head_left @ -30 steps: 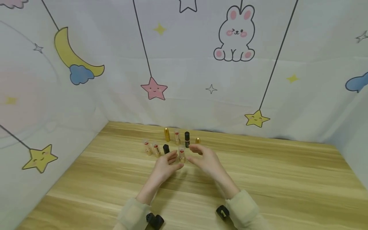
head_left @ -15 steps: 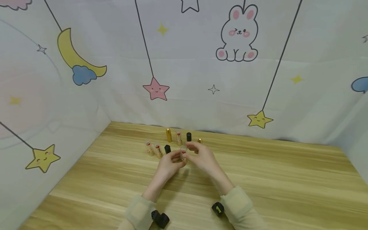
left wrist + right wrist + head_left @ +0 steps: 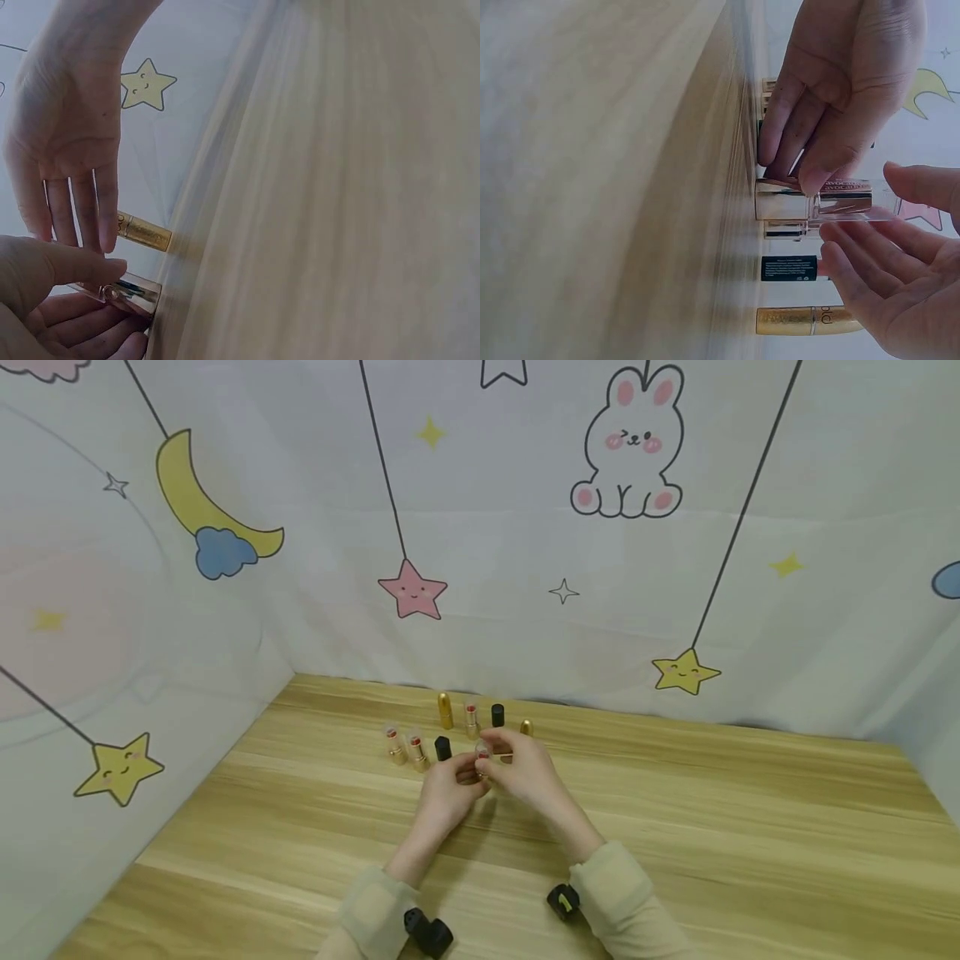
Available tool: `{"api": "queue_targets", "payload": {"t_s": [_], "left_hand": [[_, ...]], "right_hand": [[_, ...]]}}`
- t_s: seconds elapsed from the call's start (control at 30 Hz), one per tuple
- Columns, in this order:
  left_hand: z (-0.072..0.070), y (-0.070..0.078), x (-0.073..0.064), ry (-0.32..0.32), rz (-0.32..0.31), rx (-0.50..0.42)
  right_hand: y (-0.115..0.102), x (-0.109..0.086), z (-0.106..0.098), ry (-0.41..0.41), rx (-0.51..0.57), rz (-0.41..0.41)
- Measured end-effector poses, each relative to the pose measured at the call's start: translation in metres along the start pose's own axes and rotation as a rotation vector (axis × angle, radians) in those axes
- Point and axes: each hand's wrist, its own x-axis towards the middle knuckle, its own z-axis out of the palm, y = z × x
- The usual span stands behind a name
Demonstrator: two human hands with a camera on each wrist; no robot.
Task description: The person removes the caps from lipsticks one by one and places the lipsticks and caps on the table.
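The lipstick [image 3: 840, 201] stands about upright between the hands, its long axis rising from the table [image 3: 675, 827], clear cap [image 3: 887, 207] uppermost; whether its base rests on the wood or hangs just above, I cannot tell. The left hand [image 3: 447, 793] is the nearer, already touching: its thumb and fingers pinch the lower part from opposite sides. The right hand [image 3: 531, 770] sits higher, around the cap, thumb and fingers spread apart on either side; contact there is unclear. So the lipstick lies to the right of the left hand and to the left of the right hand, at the fingertips of both, out ahead of the wrists. Just beyond the left hand is a black tube [image 3: 443, 748], with two lipsticks [image 3: 406, 750] farther left. A gold tube [image 3: 446, 711] stands in the row behind.
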Motion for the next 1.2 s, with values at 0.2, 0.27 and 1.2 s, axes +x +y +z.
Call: {"api": "queue_targets", "payload": {"t_s": [0.2,0.27,1.2], "left_hand": [[0.0047,-0.0023,0.0014,0.03,0.031,0.051],[0.0057,-0.0036,0.0015,0.04,0.041,0.07],[0.007,-0.008,0.0036,0.053,0.03,0.071]], "right_hand": [[0.0005,0.0002,0.0009,0.015,-0.012,-0.01],[0.0005,0.0004,0.0013,0.014,-0.019,-0.016],[-0.001,-0.0015,0.0017,0.015,-0.032,0.003]]}}
